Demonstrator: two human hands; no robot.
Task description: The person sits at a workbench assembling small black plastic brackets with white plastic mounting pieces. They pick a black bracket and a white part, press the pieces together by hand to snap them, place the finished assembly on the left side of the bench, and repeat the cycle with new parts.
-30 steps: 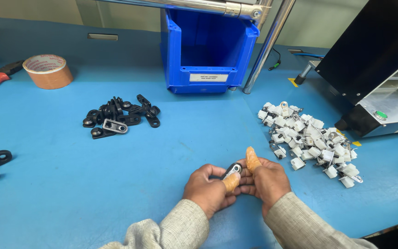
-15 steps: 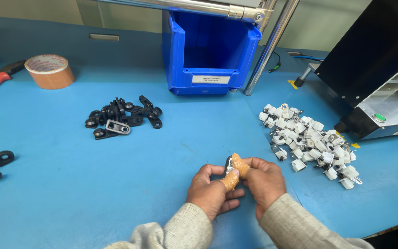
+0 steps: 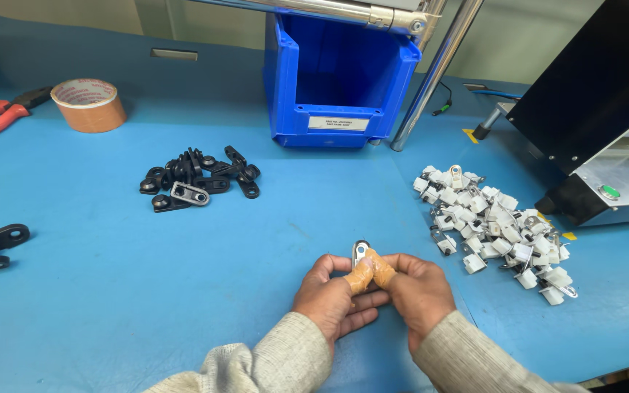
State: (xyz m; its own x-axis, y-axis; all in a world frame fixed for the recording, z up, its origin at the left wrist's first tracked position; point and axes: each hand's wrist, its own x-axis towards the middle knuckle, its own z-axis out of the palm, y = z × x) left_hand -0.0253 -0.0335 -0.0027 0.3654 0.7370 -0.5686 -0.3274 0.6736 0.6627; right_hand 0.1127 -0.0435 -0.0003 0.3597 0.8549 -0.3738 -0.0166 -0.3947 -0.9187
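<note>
Metal clip (image 3: 360, 251), small and silvery, sits pinched between both taped thumbs: left hand (image 3: 335, 298) and right hand (image 3: 418, 291) curled tight around it, low centre of the frame.

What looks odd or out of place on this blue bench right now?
Little stands out. Both thumbs are wrapped in tan tape as the hands pinch a small metal clip. One silver clip lies in the black parts pile, unlike its neighbours.
</note>
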